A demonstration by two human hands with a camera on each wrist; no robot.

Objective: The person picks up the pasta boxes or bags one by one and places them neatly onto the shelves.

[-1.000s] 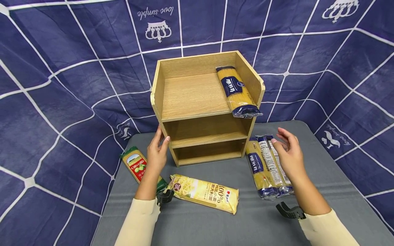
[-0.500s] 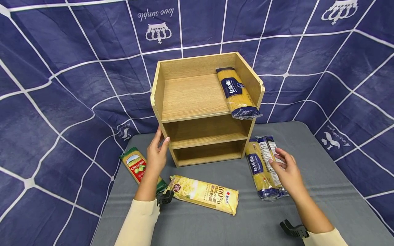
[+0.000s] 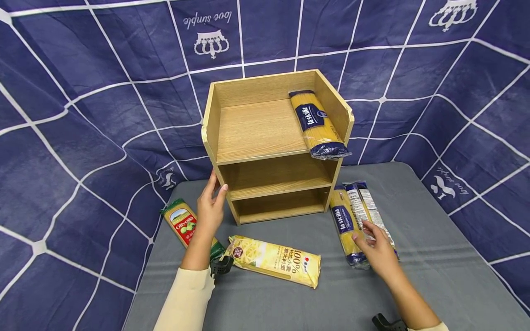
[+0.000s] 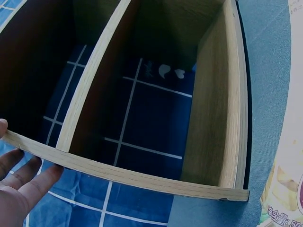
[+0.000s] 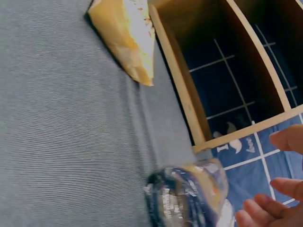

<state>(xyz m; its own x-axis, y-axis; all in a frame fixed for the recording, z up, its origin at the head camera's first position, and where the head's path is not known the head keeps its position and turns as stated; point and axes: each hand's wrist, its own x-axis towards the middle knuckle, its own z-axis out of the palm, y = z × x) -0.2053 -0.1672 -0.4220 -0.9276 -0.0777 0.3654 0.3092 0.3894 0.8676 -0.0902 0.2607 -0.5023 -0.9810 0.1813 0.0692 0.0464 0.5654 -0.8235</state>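
Note:
A small wooden shelf unit stands in the middle of the table. My left hand holds its left side panel, thumb at the front edge and fingers along the outside. Two bags of spaghetti lie side by side right of the shelf: one bag with its blue label up, the other showing its printed back. Over their near half is my right hand, fingers spread and loosely bent, holding nothing. Another bag of spaghetti rests on the top shelf at the right, its near end poking past the front edge.
A yellow pasta packet lies in front of the shelf. Left of it, a red and green pasta packet is partly covered by the left forearm. Blue gridded cloth hangs behind and beside the grey table.
My right hand has moved down and toward me, from the far part of the two spaghetti bags to their near half. The left hand keeps its place on the shelf.

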